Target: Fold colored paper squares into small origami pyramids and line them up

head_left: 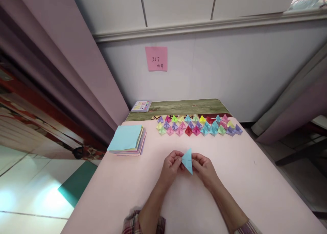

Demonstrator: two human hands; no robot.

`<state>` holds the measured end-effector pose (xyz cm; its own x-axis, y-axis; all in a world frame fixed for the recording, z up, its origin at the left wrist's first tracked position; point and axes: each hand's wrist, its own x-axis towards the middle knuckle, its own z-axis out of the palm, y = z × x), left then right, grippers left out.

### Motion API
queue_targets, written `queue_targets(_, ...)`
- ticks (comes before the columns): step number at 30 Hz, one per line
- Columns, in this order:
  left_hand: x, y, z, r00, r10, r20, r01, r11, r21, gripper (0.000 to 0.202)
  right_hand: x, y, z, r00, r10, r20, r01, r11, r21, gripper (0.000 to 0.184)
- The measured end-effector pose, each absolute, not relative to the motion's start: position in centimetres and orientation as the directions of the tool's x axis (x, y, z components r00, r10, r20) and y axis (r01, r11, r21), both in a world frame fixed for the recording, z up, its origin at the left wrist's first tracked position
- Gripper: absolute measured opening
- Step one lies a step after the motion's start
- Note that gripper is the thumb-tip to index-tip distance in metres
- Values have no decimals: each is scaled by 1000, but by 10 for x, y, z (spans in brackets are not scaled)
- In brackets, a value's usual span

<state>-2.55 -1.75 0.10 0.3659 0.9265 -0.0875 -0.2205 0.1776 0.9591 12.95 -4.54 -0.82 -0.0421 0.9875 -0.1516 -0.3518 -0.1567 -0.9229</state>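
— What's the room like where you sit?
— I face a white wall [230, 67] with a pink note [156, 58] stuck on it. A pale ledge [204, 24] runs along above, with white panels over that.
— Any window?
— Only a bright strip [306, 2] in the top right corner; I can't tell more.
— Furniture?
— My table [255, 193] is pale pink. A green-brown wooden one [184, 106] sits against its far edge, on the wall side. Mauve curtains hang at both sides, one on my left [63, 56] and one on my right [301, 104].
— The floor?
— Light glossy tiles [20, 179] on my left, catching glare, with a teal mat [76, 183] beside the table.
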Motion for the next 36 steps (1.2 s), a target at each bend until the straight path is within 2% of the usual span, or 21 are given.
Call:
queue_targets(5,-24,-22,4,349,934,-72,-107,117,987,19,128,-45,-20,36,997,-67,-176,-59,-983,31)
queue_targets(9,-21,-23,3,284,956,-78,-155,126,980,19,123,-48,-20,173,982,71,105,54,-993,21)
queue_targets(12,-18,-23,1,238,961,-141,-244,199,949,24,119,-51,-14,218,932,289,374,194,-907,12)
queue_targets(16,-11,-25,0,227,933,-278,-330,343,879,30,119,-52,-14,172,845,506,561,338,-756,24)
queue_targets(20,-9,-28,4,297,870,-393,-354,483,801,37,123,-53,-19,139,817,559,647,352,-676,28)
queue_targets(23,-9,-29,5,321,850,-418,-387,521,761,43,126,-53,-20,112,810,576,655,376,-656,32)
queue_targets(29,-8,-34,7,191,867,-461,-451,495,743,51,128,-54,-20,99,800,592,643,403,-651,33)
queue_targets(32,-9,-43,14,308,862,-404,-512,508,693,46,130,-56,-19,147,785,601,614,405,-678,29)
queue_targets(36,-11,-61,28,497,842,-209,-549,492,675,29,134,-58,-16,213,757,618,588,406,-700,23)
